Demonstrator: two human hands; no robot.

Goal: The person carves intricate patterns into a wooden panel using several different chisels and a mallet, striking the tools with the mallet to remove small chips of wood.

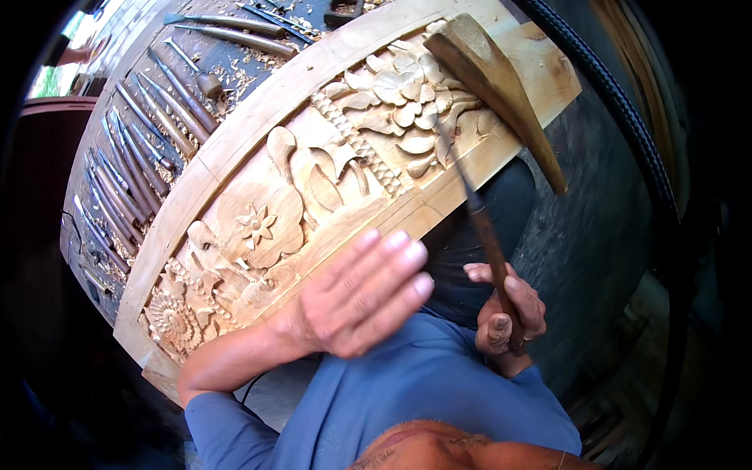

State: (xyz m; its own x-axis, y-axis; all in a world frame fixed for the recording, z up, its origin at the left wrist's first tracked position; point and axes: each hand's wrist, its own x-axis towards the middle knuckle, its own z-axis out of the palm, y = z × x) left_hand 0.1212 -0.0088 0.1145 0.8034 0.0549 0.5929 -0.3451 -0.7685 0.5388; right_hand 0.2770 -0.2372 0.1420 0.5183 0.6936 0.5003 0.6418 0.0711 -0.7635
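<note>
A pale carved wooden panel (235, 204), with flowers and leaves in relief, slants across the view. My left hand (360, 294) is at its near edge, palm down, fingers extended and holding nothing. My right hand (509, 309) grips the brown handle of a long chisel (487, 235) beyond the near edge; the thin blade points up at the carved petals, and whether it touches them I cannot tell. A curved wooden mallet (493, 86) lies across the panel's right end.
Rows of chisels and gouges (157, 117) lie among shavings on the dark bench (235, 82) behind the panel. A thick braided hose (650, 149) arches along the right. At the top left edge, what looks like another person's arm (82, 53) shows small.
</note>
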